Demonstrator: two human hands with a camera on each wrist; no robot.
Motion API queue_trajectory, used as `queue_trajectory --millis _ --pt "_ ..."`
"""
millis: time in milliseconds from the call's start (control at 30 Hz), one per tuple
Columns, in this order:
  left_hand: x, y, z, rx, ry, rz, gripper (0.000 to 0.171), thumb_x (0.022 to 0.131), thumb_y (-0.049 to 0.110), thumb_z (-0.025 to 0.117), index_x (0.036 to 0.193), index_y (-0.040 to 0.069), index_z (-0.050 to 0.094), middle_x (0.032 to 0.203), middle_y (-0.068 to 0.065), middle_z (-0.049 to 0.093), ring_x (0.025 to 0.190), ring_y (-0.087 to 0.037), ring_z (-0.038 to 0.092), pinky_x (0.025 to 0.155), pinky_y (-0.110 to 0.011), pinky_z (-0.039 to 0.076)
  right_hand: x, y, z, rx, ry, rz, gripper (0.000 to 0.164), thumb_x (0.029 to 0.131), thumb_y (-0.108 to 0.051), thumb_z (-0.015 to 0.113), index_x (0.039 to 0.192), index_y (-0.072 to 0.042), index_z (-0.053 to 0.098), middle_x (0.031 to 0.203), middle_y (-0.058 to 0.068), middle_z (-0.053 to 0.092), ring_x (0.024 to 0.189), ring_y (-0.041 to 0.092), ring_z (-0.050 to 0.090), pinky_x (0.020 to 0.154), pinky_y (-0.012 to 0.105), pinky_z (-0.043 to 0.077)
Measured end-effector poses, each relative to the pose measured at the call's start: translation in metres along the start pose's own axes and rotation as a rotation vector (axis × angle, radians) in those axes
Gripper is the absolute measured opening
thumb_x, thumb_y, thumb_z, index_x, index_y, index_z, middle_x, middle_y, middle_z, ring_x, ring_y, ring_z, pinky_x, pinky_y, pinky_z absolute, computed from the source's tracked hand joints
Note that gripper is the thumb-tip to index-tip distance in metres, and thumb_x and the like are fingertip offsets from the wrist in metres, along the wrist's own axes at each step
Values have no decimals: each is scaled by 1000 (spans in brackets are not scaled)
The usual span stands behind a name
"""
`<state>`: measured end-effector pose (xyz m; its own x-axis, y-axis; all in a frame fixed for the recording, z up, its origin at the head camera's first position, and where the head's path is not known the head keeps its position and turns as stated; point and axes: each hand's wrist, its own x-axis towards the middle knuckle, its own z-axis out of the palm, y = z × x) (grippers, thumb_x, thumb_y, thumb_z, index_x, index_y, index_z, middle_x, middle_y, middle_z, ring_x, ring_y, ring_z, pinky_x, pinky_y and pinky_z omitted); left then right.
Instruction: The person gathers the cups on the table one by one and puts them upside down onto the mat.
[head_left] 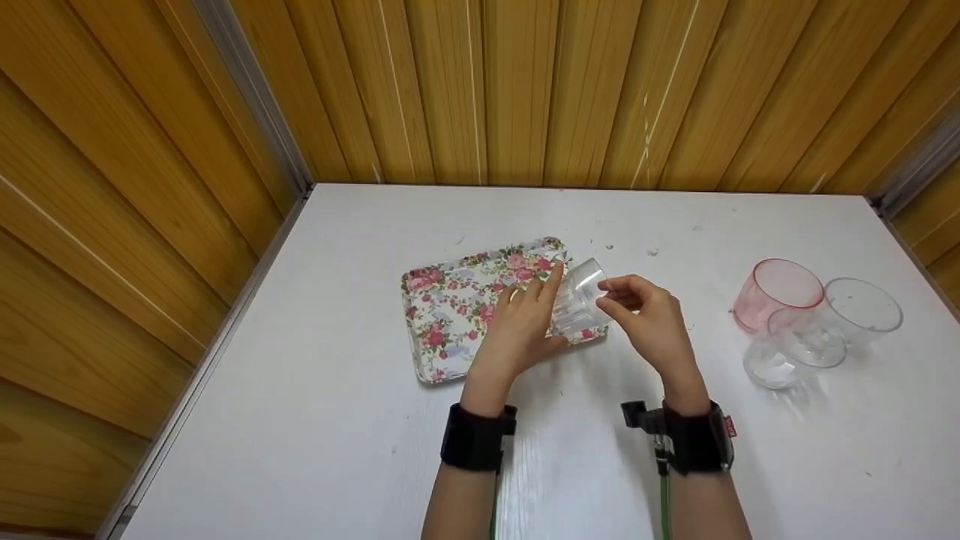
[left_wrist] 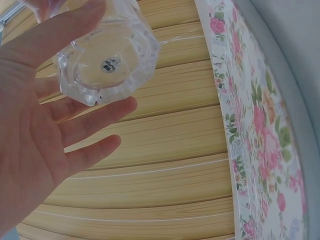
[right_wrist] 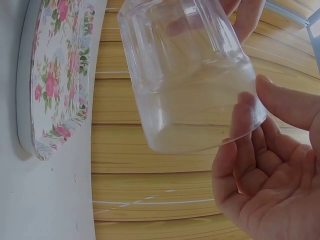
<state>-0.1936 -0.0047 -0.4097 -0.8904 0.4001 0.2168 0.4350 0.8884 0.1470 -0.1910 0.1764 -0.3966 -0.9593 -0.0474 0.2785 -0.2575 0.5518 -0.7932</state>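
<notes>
A clear faceted tumbler (head_left: 579, 298) with a small round label on its base is held tilted above the right side of a floral tray (head_left: 454, 319). My right hand (head_left: 651, 319) pinches its rim between thumb and fingers, its other fingers curled. At the base end, my left hand (head_left: 520, 326) has its thumb across the near side and its fingers spread behind. The left wrist view shows the tumbler's base (left_wrist: 107, 67) between that thumb and the fingers. In the right wrist view, the tumbler's rim (right_wrist: 200, 147) lies at my right fingertips.
On the right of the white table (head_left: 300, 450) stand a pink glass (head_left: 776, 296), a clear glass bowl (head_left: 862, 307) and a clear footed glass (head_left: 787, 360), close together. Wood-patterned walls (head_left: 517, 90) bound the table at the back and sides.
</notes>
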Motion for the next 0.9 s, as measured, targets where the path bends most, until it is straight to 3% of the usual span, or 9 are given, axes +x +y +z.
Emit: queue_trajectory --millis 467,700,900 --pt "-1 -1 -1 -2 12 -8 101 71 45 73 146 11 14 129 -10 51 112 -26 54 104 -42 35 -1 1 0 -17 -2 -4 22 83 -13 66 102 -1 65 94 10 67 78 11 59 69 13 45" --pt "-1 -1 -2 1 -22 -8 89 72 44 72 141 8 28 133 -9 48 118 -23 50 108 -40 29 0 1 1 -16 -2 11 20 85 -10 62 102 0 64 94 12 66 80 18 59 70 14 45" --pt "-1 -2 -3 -19 -45 -20 86 73 43 72 140 9 30 135 -10 46 121 -23 48 109 -42 28 -1 1 1 -22 -14 17 20 86 -10 61 103 -1 64 94 12 66 80 18 58 70 15 45"
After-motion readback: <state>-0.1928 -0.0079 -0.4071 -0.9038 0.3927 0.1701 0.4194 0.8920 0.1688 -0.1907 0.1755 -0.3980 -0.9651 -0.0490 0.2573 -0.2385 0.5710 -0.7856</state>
